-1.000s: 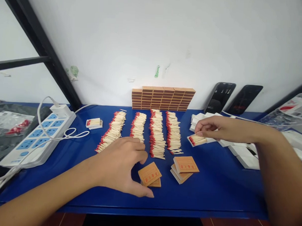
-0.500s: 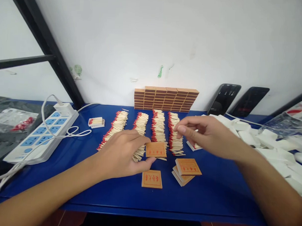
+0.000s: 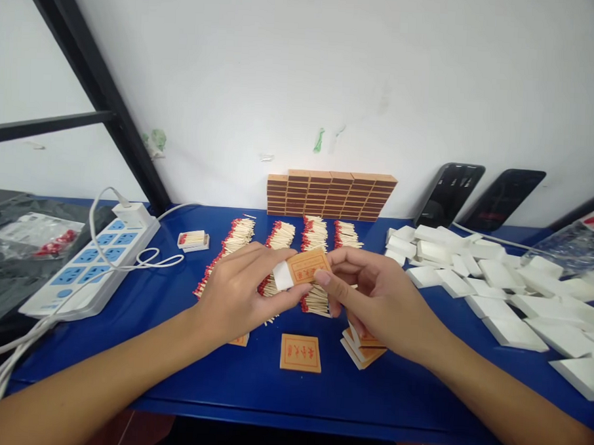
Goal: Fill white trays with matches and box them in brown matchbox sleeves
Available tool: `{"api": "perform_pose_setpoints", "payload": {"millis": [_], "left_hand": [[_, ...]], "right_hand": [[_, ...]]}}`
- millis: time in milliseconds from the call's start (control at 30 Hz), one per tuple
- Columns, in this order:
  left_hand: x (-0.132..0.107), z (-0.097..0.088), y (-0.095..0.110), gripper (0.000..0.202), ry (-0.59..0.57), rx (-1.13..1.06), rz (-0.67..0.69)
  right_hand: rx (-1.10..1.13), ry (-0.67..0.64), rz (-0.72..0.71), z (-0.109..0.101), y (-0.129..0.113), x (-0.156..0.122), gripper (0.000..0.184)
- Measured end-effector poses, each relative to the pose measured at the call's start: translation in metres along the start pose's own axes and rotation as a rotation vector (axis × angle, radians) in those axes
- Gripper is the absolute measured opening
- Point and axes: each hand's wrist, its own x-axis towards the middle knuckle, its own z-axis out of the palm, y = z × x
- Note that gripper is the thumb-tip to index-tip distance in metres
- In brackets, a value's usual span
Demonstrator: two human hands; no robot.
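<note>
In front of the match rows, both hands meet on one matchbox (image 3: 309, 267). It is tilted, with an orange printed sleeve and a white part jutting from its left end. My left hand (image 3: 245, 286) pinches the left end between thumb and fingers. My right hand (image 3: 372, 295) grips the right end, its thumb on the printed face. Below lies an orange matchbox sleeve (image 3: 301, 354). Several white-edged orange sleeves (image 3: 363, 353) are partly covered by my right hand. Another orange piece (image 3: 241, 340) peeks out under my left wrist.
Rows of red-tipped matches (image 3: 316, 233) lie behind the hands, before a stack of matchboxes (image 3: 330, 194) at the wall. White trays (image 3: 491, 273) are heaped right. A filled tray (image 3: 194, 240), power strip (image 3: 93, 259) and cables are left. Two phones (image 3: 448, 193) lean on the wall.
My right hand has moved left and down from beside the rightmost match row to the matchbox. The sleeve in my left hand is raised and tilted, with a white part now showing.
</note>
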Motion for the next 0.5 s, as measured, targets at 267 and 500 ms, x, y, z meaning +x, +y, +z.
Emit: {"api": "perform_pose_setpoints", "payload": {"millis": [267,500], "left_hand": [[-0.003,-0.005,-0.007,0.051,-0.09,0.03,0.21],[-0.001,-0.009,-0.004,0.06,-0.089,0.05,0.31]], "right_hand": [[0.046,-0.039,0.121,-0.01,0.002,0.002,0.045],[-0.039,-0.168,0.071,-0.015,-0.005,0.001,0.035]]}}
